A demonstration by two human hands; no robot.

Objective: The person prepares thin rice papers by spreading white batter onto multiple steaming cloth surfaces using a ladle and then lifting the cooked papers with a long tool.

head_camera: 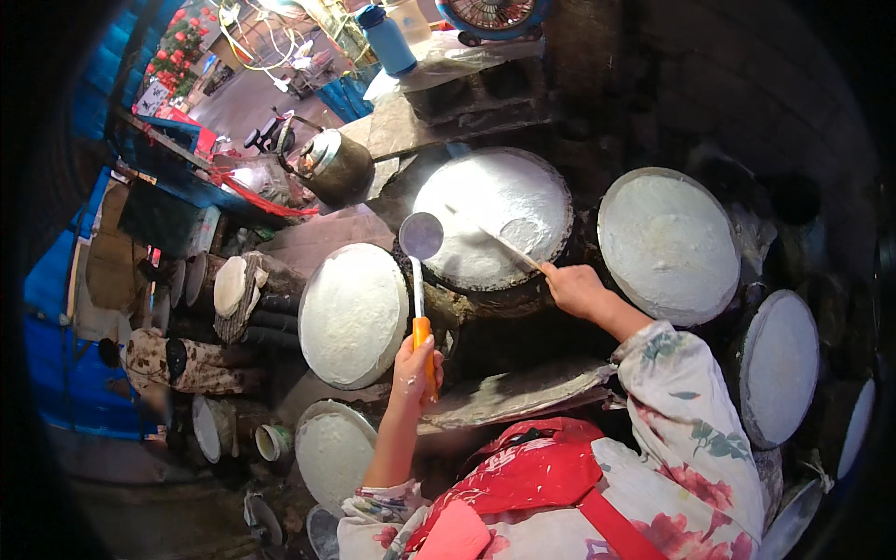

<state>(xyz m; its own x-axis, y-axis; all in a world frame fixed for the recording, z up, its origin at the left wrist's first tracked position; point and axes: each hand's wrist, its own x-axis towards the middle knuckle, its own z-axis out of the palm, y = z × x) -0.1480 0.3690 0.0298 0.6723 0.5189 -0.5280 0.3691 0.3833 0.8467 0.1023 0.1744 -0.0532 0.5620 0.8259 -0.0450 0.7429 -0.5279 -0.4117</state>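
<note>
My left hand (413, 369) is closed around the orange handle of a metal ladle (421, 236), whose round bowl points away from me, between two pans. In my right hand (575, 288) is a thin stick-like tool (514, 250), held over the large round pan of white, floury or batter-like stuff (490, 203). Its far end is blurred against the white surface, so I cannot tell whether it touches. A round mark shows in the white layer near the stick. Left of the ladle lies another round pan of white stuff (353, 315).
More white-filled round pans stand at the right (668, 245), far right (778, 369) and lower left (334, 451). A blackened kettle (337, 168) sits beyond the left pan. A blue bottle (387, 42) and a fan (493, 10) are at the back. A person (189, 360) is at the left.
</note>
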